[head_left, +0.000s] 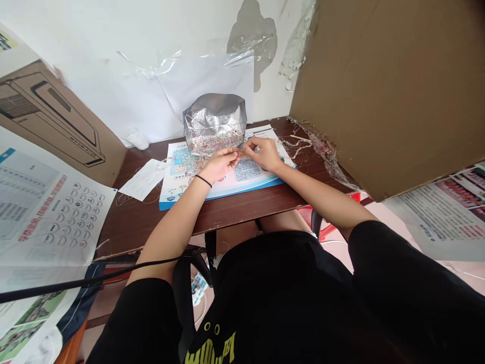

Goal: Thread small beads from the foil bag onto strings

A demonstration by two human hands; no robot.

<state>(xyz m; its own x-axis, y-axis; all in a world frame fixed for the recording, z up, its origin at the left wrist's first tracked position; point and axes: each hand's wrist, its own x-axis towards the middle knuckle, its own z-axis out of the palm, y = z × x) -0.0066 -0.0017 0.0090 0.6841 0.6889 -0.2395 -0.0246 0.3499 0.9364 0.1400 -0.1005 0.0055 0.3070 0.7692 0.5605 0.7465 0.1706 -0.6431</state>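
My left hand [223, 165] and my right hand [263, 154] meet above a blue-edged printed sheet [227, 186] on a dark wooden table [242, 212]. Their fingertips pinch a tiny pale item [241, 147], too small to identify and partly hidden by my fingers. Just beyond my left hand stands an open silver foil bag [214, 114], filled at the bottom with many small multicoloured beads. A black band circles my left wrist.
Strands of beads and a thin stick [300, 138] lie at the table's far right beside crumpled plastic film [329, 162]. A loose white paper slip [142, 179] with thin threads lies left. Large cardboard sheets [390, 86] rise on the right.
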